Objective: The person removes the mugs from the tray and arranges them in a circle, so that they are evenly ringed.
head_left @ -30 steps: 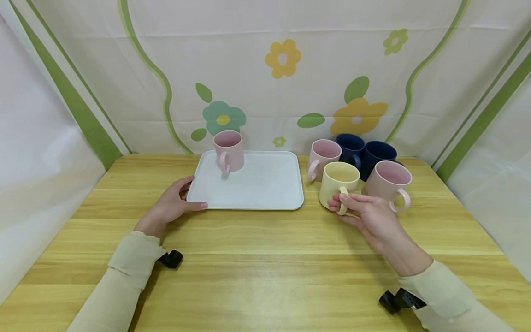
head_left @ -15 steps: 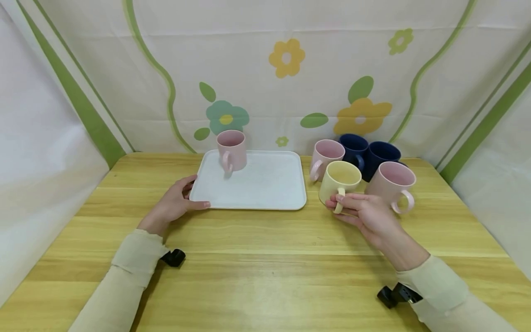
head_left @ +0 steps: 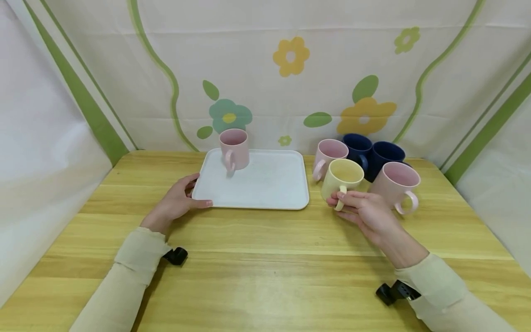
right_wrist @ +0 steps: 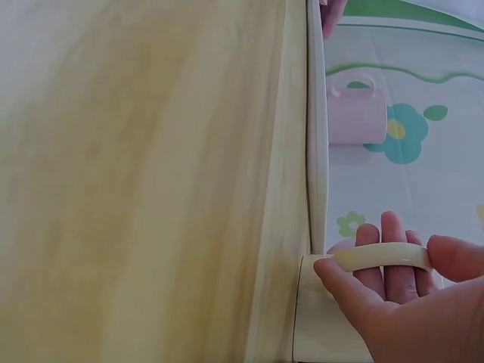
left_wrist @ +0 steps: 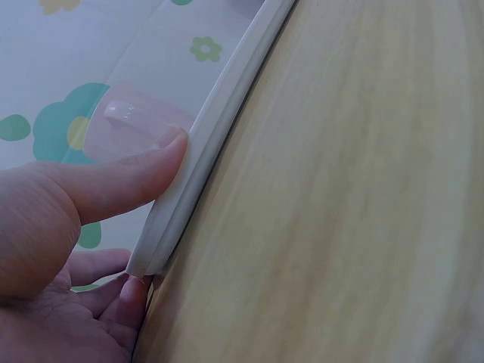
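Note:
My right hand (head_left: 371, 214) pinches the handle of a pale yellow mug (head_left: 332, 181), which is upright and close over the table. In the right wrist view the fingers pass through the loop of the handle (right_wrist: 378, 257) and the thumb presses against it. My left hand (head_left: 174, 203) grips the near left corner of a white rectangular tray (head_left: 269, 182). In the left wrist view its thumb lies over the tray rim (left_wrist: 200, 155), with the other fingers curled at the corner. One pink mug (head_left: 237, 154) stands on the tray, at its back left.
Behind the yellow mug are a pink mug (head_left: 327, 159) and two navy mugs (head_left: 354, 145). Another pink mug (head_left: 387, 186) stands just to its right, handle facing outward. A flowered white curtain (head_left: 257, 83) closes off the back of the wooden table (head_left: 265, 272).
The yellow mug has shifted slightly left and up with my right hand, away from the pink mug on the right. My left hand keeps its place on the tray. The whole view has drifted a little.

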A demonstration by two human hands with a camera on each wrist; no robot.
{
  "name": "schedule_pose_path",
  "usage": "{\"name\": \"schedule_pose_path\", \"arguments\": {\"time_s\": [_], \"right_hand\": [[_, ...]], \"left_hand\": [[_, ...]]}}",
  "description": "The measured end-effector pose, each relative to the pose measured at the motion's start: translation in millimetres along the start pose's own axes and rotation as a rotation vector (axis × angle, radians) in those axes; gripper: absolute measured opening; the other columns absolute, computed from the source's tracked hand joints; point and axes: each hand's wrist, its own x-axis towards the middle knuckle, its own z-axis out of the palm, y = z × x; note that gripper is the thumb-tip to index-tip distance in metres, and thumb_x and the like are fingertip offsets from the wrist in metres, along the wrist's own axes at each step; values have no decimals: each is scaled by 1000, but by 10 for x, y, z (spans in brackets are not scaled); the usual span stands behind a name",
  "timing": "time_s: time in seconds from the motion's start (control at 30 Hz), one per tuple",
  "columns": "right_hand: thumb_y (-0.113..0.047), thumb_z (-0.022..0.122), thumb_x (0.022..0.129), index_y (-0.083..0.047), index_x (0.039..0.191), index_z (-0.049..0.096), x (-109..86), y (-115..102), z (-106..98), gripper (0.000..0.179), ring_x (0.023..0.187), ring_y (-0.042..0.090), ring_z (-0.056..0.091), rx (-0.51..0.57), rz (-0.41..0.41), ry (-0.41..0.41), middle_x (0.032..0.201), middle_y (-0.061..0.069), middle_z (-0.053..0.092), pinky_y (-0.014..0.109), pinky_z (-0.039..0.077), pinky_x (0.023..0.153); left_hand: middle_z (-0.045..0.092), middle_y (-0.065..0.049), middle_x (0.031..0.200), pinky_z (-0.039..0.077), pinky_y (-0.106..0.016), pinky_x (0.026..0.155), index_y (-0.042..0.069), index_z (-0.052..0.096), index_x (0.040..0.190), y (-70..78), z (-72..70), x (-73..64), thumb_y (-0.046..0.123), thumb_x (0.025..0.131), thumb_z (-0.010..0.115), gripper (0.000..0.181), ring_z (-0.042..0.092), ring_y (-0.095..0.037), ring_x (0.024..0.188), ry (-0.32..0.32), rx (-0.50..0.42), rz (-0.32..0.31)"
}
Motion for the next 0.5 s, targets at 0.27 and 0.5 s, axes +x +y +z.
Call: {"name": "schedule_pose_path", "arguments": {"time_s": [0.27,0.5], "right_hand": [[-22,61,99,14,138,45,-26,-31,-16,56,113,15,67,-16,13,-7,111,0,73,31,50,101],[-20,62,98,17,137,44,-156,-69,-39,56,108,9,67,-99,-37,24,113,-3,71,29,53,96]], "left_hand": [[26,-16,161,31,-53,116,7,13,159,17,0,4,28,83,81,104,34,-36,141,3,5,2],[27,-16,161,31,-52,116,7,12,159,16,4,-7,29,83,81,105,34,-35,141,2,3,-3]]}}
